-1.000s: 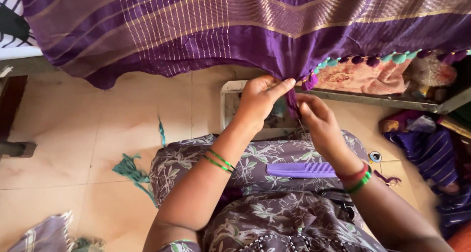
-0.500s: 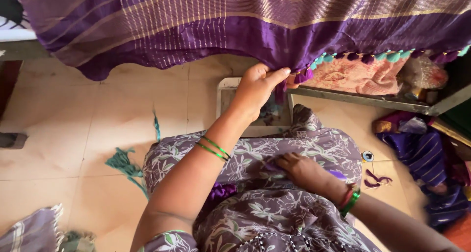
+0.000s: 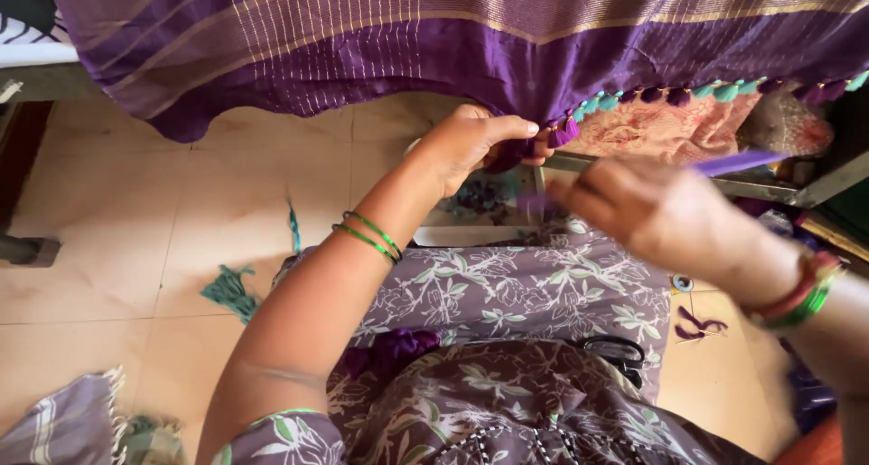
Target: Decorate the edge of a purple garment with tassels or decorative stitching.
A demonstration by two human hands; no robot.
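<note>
The left hand [image 3: 466,143] pinches the hem of the purple gold-striped cloth [image 3: 434,39] at frame centre, where teal and purple tassels [image 3: 688,92] already trim the edge rightward and the leftward hem remains bare, while the blurred right hand [image 3: 652,213] grips a purple comb [image 3: 738,162], floor open at left.

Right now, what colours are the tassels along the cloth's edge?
Alternating purple and teal tassels, clearest in the head view.
</note>
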